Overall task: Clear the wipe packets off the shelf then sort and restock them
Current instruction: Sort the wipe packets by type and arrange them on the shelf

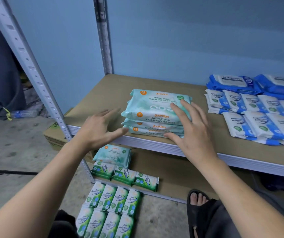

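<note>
On the upper shelf board (93, 103), near its left end and close to the near edge, sits a stack of teal Guardian wipe packets (155, 115), labels up, with the lower ones stepped out toward the near side.

Left hand (100, 129): fingers straight and spread, holding nothing. It is motion-blurred. One fingertip is at the stack's lower left corner; I cannot tell if it touches.

Right hand (191, 129): also spread flat. Its fingers lie over the right part of the stack's top and its thumb is against the near edge of the bottom packets. It is touching, not curled round anything.

Right of the stack, and apart from it, white-and-blue small packets (258, 117) lie in overlapping rows. Behind them, at the far right, are dark blue Antabax packs (232, 83).

On the lower shelf, one teal packet (112, 154) lies at the left, with a row of green pine wipe packets (125, 176) just near of it. More green pine packets on the floor (110, 208) lie in two rows, just in front of the lower shelf.

A grey slotted upright (26, 57) stands at the near left corner. A cardboard box (53, 134) sits on the floor beyond it, and a plastic bottle (24, 114) lies further left. A foot in a black sandal (198, 200) is on the floor, right of the floor packets.
</note>
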A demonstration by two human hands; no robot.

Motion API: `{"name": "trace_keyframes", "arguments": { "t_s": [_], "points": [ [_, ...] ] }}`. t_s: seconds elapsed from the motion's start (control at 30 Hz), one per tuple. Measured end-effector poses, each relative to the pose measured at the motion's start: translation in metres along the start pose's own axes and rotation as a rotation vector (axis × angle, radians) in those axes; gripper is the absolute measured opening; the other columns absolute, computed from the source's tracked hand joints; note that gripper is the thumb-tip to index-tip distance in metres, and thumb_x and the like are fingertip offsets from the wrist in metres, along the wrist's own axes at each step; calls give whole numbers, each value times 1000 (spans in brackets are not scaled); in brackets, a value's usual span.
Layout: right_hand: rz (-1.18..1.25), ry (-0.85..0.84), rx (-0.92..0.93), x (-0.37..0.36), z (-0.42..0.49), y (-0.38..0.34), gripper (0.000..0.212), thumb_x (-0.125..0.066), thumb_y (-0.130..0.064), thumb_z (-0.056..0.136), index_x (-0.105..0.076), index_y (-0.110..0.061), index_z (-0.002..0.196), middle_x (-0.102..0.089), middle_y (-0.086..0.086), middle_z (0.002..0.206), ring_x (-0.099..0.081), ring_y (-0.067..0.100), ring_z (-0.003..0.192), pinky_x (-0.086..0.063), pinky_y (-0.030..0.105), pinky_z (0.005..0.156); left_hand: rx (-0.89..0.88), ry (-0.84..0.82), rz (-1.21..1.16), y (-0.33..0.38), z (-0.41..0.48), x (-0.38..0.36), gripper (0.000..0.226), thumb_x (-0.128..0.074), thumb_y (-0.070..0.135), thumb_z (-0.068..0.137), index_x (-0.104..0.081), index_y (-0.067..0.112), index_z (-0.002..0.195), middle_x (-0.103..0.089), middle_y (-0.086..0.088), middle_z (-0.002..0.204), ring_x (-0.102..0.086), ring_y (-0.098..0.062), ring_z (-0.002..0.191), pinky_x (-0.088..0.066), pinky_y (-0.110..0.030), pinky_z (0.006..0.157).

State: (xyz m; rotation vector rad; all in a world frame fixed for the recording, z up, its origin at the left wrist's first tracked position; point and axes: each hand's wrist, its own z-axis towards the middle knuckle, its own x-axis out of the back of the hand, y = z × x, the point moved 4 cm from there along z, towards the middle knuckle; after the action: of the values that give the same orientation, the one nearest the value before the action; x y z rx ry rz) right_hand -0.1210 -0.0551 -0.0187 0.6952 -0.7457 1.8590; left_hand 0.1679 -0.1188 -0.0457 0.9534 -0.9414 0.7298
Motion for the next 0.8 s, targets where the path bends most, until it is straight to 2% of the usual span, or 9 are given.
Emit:
{"name": "trace_keyframes", "arguments": {
  "t_s": [0.1,0.23,0.37,0.53,0.8],
  "points": [
    [-12,7,-13,-2,0,0,83,-87,-42,70,-53,-21,143,-49,9,147,-42,35,136,-40,55,109,-83,-8,41,-12,2,-7,74,-25,76,93,-53,28,142,-53,5,148,-47,-18,136,-44,-43,105],
    [-30,13,-23,-3,1,-2,82,-87,-43,70,-53,-22,142,-50,9,146,-44,34,135,-42,56,107,-131,52,119,-27,3,-10,65,-22,60,101,-60,22,136,-58,1,143,-50,-22,134,-45,-44,103],
    [-48,20,-33,-6,1,-3,81,-86,-43,72,-53,-22,143,-50,8,146,-43,33,135,-43,55,106,-60,132,207,-39,4,-11,59,-28,53,99,-61,20,136,-59,0,142,-52,-23,133,-45,-43,102],
    [-31,15,-39,-10,5,-2,80,-85,-43,73,-53,-22,143,-50,7,146,-44,32,134,-42,53,108,-23,262,209,-34,0,-13,50,-38,44,95,-70,18,122,-68,0,129,-61,-23,122,-47,-38,94],
    [-32,-20,-43,-30,28,-1,81,-85,-46,73,-52,-24,144,-50,6,147,-45,33,133,-41,52,108,2,330,194,-33,-1,-14,45,-43,41,91,-75,17,111,-74,1,117,-67,-21,114,-49,-34,85]
  ]
}}
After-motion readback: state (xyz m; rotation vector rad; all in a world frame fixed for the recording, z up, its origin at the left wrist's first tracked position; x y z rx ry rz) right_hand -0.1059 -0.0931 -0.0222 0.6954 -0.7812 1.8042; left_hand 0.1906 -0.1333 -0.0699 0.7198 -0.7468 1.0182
